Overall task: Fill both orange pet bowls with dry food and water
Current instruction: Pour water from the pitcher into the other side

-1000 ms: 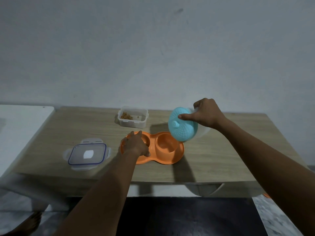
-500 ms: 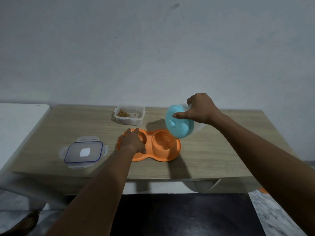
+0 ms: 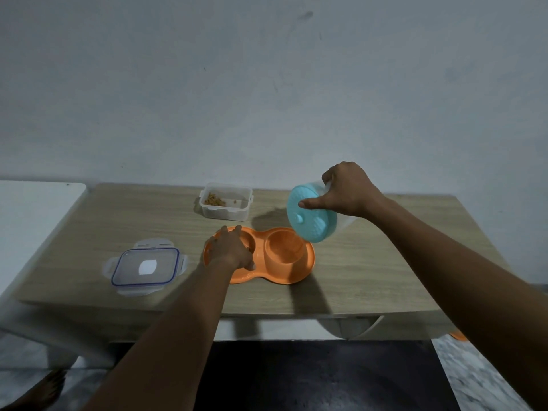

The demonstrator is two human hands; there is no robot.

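Right hand [image 3: 348, 189] clamped on blue-lidded jug [image 3: 311, 216], now tipped further over right orange bowl [image 3: 286, 247]; left hand [image 3: 231, 250] keeps gripping left bowl. Water pour imminent.

An orange double pet bowl [image 3: 296, 272] sits flat near the wooden table's front edge. A clear jug with a blue lid [image 3: 311, 216] hangs tilted above its right well, and a clear tub of dry food [image 3: 226, 203] stands open behind.

Your left hand [image 3: 229, 251] sits palm-down at frame centre, fingers curled, while your right hand [image 3: 347, 189], upper right of centre, is clenched with thumb extended leftward.
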